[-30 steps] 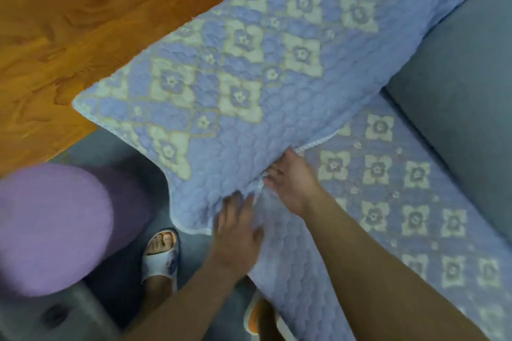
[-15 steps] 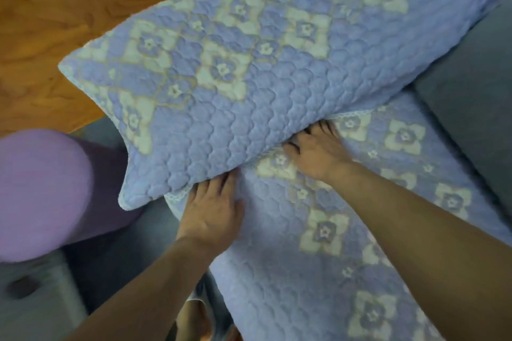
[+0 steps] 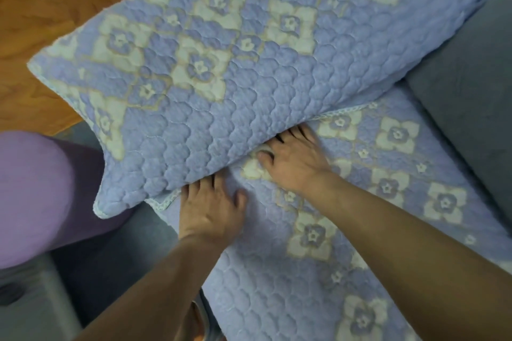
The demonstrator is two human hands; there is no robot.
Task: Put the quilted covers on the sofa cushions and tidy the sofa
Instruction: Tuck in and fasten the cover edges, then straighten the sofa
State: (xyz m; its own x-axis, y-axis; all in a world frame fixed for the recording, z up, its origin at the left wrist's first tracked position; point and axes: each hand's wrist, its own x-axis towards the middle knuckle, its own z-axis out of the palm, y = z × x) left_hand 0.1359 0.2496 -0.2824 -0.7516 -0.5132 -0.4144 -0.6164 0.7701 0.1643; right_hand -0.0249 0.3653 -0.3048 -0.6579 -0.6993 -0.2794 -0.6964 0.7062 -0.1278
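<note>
A cushion in a blue quilted cover with cream flower squares (image 3: 249, 69) lies tilted across the sofa, its near corner hanging past the seat's front edge. Under it, a matching quilted seat cover (image 3: 360, 230) is spread over the seat. My left hand (image 3: 210, 210) lies flat on the seat cover at its front corner, fingertips tucked under the cushion's lower edge. My right hand (image 3: 293, 160) presses in under the same edge a little farther right, with its fingers curled and partly hidden. Neither hand visibly grips fabric.
The grey sofa back (image 3: 471, 97) rises at the right. A purple rounded stool or pouf (image 3: 36, 196) stands at the left on a grey rug (image 3: 119, 263). Wooden floor (image 3: 41, 22) lies beyond. A slippered foot shows at the bottom between my arms.
The cushion has shifted up and to the right onto the seat. Both hands moved from its seam to its lower edge, pushing in under it; the view has come closer.
</note>
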